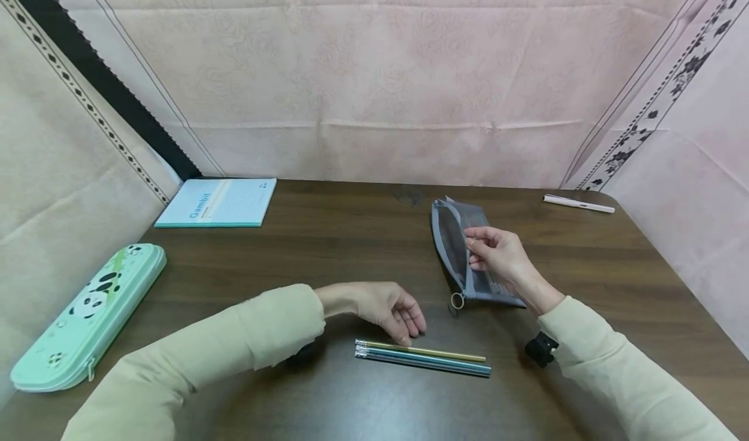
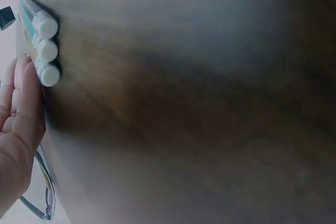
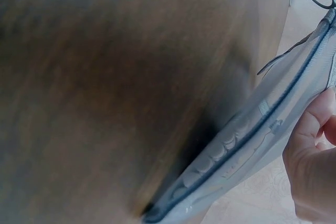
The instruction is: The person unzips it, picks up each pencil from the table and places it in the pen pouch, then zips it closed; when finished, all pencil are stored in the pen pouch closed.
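Three pencils lie side by side on the table: a gold pencil (image 1: 447,352), a teal one (image 1: 427,358) and a dark grey one (image 1: 421,363). White erasers (image 2: 50,75) cap their near ends in the left wrist view. My left hand (image 1: 393,307) is just behind the gold pencil, fingers loosely bent and fingertips right at it. A grey zip pouch (image 1: 476,216) stands behind the pencils, its zip undone and its mouth gaping to the left. With thumb and fingers, my right hand (image 1: 497,255) pinches the pouch's right-hand edge. A ring pull (image 1: 458,300) hangs from its zip.
A mint pencil case with pandas (image 1: 88,317) lies at the left edge of the table. Behind it is a light blue notebook (image 1: 216,203). A white pen (image 1: 579,203) lies at the back right. Cloth walls (image 1: 374,90) enclose the brown table (image 1: 328,246).
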Motion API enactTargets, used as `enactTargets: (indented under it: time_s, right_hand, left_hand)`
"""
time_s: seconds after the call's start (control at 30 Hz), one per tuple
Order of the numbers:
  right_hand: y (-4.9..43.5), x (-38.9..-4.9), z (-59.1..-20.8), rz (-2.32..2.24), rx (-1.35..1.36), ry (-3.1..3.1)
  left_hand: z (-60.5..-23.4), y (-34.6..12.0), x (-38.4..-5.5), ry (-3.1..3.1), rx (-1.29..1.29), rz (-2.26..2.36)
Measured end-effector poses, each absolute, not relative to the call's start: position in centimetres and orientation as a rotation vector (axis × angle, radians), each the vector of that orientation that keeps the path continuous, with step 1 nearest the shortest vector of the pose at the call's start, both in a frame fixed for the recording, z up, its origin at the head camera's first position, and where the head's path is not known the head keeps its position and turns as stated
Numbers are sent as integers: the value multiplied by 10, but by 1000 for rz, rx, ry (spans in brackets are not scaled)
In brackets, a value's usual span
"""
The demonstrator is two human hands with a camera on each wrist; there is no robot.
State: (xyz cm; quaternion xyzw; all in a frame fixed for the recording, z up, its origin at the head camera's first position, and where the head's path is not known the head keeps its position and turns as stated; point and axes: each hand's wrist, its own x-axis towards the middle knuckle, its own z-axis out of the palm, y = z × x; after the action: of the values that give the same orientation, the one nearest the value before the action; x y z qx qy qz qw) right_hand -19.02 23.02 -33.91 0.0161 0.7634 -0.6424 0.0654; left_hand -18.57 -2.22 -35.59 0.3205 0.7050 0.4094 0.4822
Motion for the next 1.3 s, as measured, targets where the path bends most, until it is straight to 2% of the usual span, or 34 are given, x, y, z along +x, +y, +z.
enactTargets:
  time_s: [1.3]
  right_hand:
    - [230, -190, -341, -1900, 22, 2330]
  left_hand:
    - [-355, -22, -177, 2107, 1072, 732]
